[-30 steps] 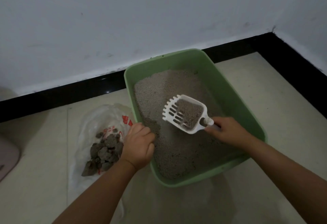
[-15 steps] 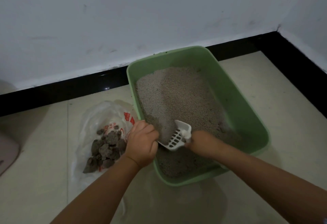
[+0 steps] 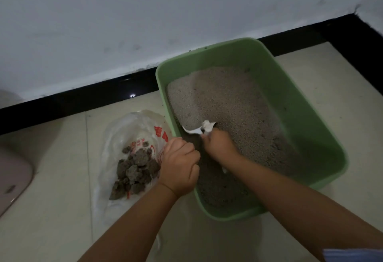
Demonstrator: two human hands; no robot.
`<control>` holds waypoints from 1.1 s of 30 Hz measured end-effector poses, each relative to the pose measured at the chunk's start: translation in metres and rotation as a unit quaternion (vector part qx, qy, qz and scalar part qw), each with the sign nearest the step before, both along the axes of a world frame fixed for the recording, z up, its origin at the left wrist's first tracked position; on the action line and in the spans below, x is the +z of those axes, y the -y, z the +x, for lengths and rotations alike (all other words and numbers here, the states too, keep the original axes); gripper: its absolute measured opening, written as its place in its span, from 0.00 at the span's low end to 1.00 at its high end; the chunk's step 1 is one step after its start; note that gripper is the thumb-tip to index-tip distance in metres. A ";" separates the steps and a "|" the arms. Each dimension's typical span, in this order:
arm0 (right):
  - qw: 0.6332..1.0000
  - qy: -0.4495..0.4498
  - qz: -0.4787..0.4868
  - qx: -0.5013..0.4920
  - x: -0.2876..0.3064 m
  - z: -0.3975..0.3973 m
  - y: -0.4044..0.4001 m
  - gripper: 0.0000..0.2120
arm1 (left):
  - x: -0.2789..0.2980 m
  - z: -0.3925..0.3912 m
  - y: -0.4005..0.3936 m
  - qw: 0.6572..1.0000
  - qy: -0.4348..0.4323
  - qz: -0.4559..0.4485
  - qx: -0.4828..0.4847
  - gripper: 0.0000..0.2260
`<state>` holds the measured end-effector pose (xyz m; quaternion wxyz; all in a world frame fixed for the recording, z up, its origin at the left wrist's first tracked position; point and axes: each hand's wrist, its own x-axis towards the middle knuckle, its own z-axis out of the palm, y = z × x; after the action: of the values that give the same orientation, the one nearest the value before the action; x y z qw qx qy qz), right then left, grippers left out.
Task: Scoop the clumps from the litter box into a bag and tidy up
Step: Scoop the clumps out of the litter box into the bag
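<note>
**Litter could spill over the near rim**

The litter box (image 3: 323, 143) sat beside the bag (image 3: 128, 137) of clumps (image 3: 134, 170). The left hand (image 3: 179, 166) gripped its rim; the right hand (image 3: 219, 145) clenched the buried scoop (image 3: 199, 129). A hasty lift risked flinging litter.

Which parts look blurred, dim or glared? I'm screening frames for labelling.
Head view: dim overall; the white plastic scoop and right hand are motion-smeared; a small glare spot sits on the black glossy baseboard; the baseboard bows, wide-angle distortion.
</note>
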<state>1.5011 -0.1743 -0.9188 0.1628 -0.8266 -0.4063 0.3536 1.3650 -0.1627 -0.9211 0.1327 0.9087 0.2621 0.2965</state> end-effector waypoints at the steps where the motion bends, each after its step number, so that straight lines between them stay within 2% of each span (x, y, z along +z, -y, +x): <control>1: 1.000 -0.003 0.006 -0.006 -0.001 0.000 -0.002 0.15 | 0.000 0.000 0.000 1.000 0.000 0.001 0.000 0.11; 9: 0.995 0.021 0.099 -0.006 0.008 0.014 0.012 0.15 | 0.002 -0.001 0.000 1.000 -0.008 0.024 0.006 0.13; 13: 0.989 0.031 0.145 -0.010 0.025 0.030 0.019 0.09 | 0.004 -0.001 0.000 0.999 -0.024 0.030 0.011 0.12; 22: 0.987 0.050 0.149 0.022 0.038 0.063 0.061 0.06 | 0.005 -0.001 -0.001 0.998 -0.057 0.035 0.013 0.13; 26: 0.986 0.058 0.157 0.017 0.044 0.067 0.069 0.11 | 0.006 -0.001 -0.001 0.997 -0.063 0.034 0.017 0.13; 33: 0.981 0.064 0.181 0.015 0.052 0.067 0.065 0.11 | 0.007 -0.001 0.000 0.996 -0.076 0.038 0.025 0.13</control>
<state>1.5680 -0.2396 -0.8669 0.2783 -0.7981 -0.4857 0.2229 1.3637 -0.1627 -0.9138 0.0704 0.9262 0.2822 0.2399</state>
